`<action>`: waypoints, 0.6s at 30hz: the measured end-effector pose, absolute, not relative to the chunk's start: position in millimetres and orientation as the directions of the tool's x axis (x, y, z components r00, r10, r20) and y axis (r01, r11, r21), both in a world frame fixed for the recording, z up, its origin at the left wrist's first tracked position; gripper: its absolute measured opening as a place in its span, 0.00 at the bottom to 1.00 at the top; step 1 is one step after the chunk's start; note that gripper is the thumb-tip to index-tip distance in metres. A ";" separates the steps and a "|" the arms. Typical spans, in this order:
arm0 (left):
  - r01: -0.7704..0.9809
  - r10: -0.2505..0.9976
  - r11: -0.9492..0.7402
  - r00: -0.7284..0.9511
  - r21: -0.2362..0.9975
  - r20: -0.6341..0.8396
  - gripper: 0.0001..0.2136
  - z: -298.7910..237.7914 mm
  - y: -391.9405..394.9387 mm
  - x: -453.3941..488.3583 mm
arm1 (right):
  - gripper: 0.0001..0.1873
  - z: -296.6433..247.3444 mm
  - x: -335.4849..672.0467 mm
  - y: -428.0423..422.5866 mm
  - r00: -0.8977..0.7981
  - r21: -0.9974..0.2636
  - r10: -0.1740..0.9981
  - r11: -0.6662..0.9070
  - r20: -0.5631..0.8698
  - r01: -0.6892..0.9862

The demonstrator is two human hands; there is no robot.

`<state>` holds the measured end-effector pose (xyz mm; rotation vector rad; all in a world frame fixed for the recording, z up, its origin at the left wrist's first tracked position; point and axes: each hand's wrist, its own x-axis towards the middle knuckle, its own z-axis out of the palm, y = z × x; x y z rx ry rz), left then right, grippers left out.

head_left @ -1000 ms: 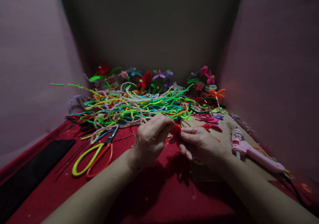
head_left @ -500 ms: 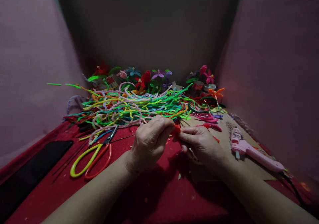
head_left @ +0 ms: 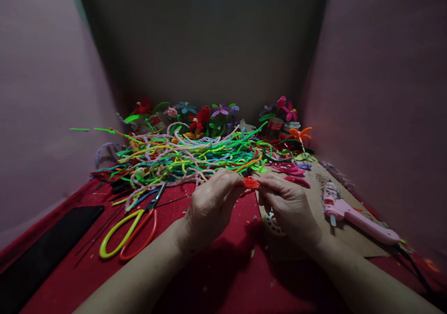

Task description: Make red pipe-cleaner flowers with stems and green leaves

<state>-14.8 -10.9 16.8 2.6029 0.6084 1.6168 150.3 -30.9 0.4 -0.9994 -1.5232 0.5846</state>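
Between my two hands is a small fuzzy red piece of pipe cleaner (head_left: 251, 183), held above the red cloth. My left hand (head_left: 215, 208) pinches its left end, with the fingers bent over and closed. The fingertips of my right hand (head_left: 288, 207) close on its right end. How the piece is bent is hard to make out. Just beyond my hands lies a large heap of colourful pipe cleaners (head_left: 195, 153). A cream disc with holes (head_left: 273, 224) shows partly beneath my right hand.
Scissors (head_left: 129, 232) with yellow and red handles lie at left, near a black flat object (head_left: 49, 253). At right, a pink glue gun (head_left: 359, 218) rests on cardboard (head_left: 314, 197), its cord trailing rightward. Fuzzy flowers (head_left: 199, 118) and a glass jar (head_left: 291, 127) line the back.
The red piece now shows more openly between my fingertips. My right hand has turned slightly, uncovering more of the cream disc. The whole view has shifted a little.
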 end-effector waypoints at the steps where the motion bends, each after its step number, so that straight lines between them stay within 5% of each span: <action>1: 0.310 0.332 -0.926 0.394 0.216 0.857 0.06 16.5 -10.5 -15.0 | 0.13 0.1 150.6 -30.6 0.036 -0.798 0.825 0.534 0.565 0.281; 10: 0.316 0.305 -0.933 0.432 0.174 0.848 0.08 14.6 -10.9 -16.2 | 0.17 -7.6 153.1 -26.8 0.049 -0.632 0.664 0.683 0.746 0.366; 18: 0.309 0.324 -0.930 0.435 0.199 0.840 0.08 10.0 -8.4 -14.6 | 0.18 -13.9 156.5 -24.1 -0.011 -0.556 0.644 0.668 0.765 0.494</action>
